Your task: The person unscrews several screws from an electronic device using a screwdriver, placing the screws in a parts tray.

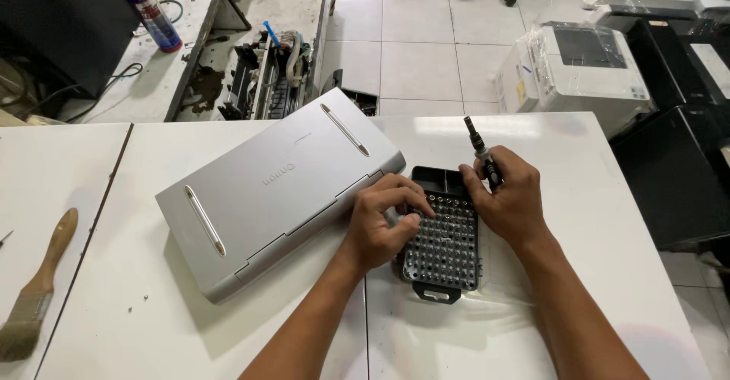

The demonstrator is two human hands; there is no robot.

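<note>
On the white tabletop (532,144) just in front of you, the black bit case (445,239) lies open with its long axis running near to far, its tab end toward you and its empty trough at the far end. Your left hand (386,220) rests on the left half of the case, fingers curled narrow with the tips pressing down among the rows of bits, as if pinching one; you cannot tell from this view whether a bit is actually between the fingertips. Your right hand (508,197) sits at the far right corner of the case, closed around the screwdriver handle (484,155), whose shaft points up and away toward the far side. So the left hand is the one on the bits, and the driver's tip stands just beyond and to the right of it, near but apart. Left of the case, touching or nearly touching your left wrist, lies the grey printer (277,190), set askew with its long axis running near-left to far-right. A paintbrush (34,289) lies well apart at the left edge.
</note>
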